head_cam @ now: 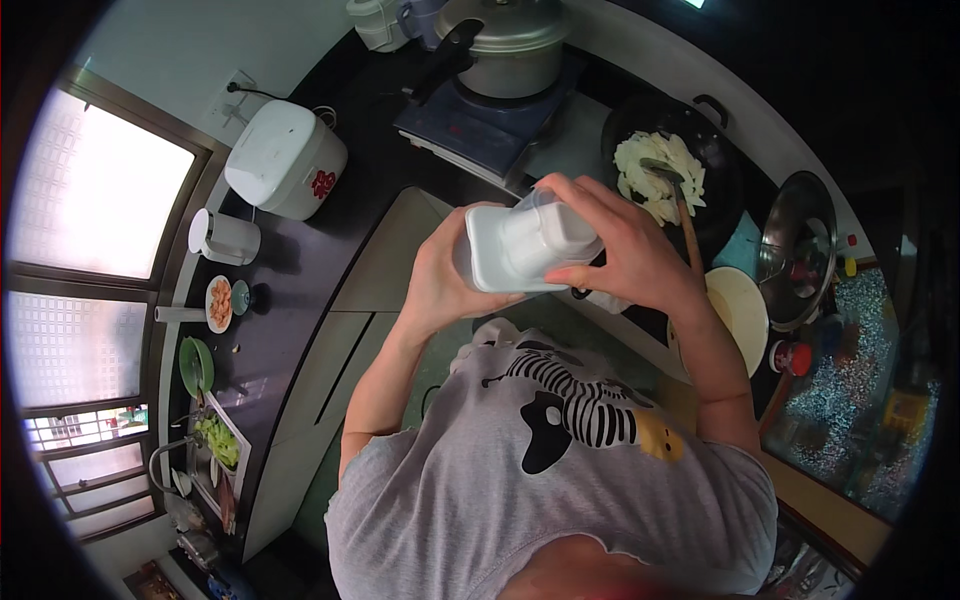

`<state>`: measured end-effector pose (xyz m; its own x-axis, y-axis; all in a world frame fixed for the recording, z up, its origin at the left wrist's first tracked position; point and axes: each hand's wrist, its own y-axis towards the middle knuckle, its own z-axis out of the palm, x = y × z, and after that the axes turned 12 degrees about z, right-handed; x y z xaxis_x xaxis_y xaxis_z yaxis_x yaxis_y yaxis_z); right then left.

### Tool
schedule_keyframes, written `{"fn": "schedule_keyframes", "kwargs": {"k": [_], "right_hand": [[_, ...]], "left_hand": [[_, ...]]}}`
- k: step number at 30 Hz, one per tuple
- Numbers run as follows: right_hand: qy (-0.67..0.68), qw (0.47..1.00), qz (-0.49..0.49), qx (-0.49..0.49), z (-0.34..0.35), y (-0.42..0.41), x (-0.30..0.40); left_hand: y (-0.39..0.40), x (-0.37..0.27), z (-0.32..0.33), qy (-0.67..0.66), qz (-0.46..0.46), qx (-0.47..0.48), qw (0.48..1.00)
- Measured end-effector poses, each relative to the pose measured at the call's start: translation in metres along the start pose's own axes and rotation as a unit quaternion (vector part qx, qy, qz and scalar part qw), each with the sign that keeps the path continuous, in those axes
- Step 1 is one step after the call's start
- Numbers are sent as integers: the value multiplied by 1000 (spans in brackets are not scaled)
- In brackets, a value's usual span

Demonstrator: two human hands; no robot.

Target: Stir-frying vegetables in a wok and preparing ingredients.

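Observation:
In front of my chest, both hands hold a white plastic container [517, 247] with clear outer walls. My left hand [435, 274] wraps around its wide, square-cornered end. The fingers and thumb of my right hand [637, 244] grip the narrower end. What the container holds cannot be made out. Beyond my right hand is a black wok [720, 165] on the hob. Pale sliced food [637, 161] lies in it, along with a spatula whose wooden handle [688, 232] leans towards me over the rim.
A pressure cooker [510, 64] stands on an induction cooker [469, 124]. Along the left counter are a rice cooker [285, 161], a white kettle [232, 238], a plate of orange-pink food [219, 304], a green bowl [196, 365] and a sink with leafy greens [217, 441]. To the right, a pot lid [799, 251] stands upright near a cream-coloured bowl [739, 319].

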<state>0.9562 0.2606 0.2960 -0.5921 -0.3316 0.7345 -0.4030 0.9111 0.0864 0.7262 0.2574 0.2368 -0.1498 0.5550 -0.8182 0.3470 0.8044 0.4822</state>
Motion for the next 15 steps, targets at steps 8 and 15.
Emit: {"fn": "schedule_keyframes", "kwargs": {"k": [8, 15], "right_hand": [[-13, 993, -108, -41, 71, 97, 20], [-20, 996, -82, 7, 169, 226, 52]], "left_hand": [[-18, 58, -89, 33, -45, -54, 997], [2, 121, -186, 48, -73, -29, 996]]}}
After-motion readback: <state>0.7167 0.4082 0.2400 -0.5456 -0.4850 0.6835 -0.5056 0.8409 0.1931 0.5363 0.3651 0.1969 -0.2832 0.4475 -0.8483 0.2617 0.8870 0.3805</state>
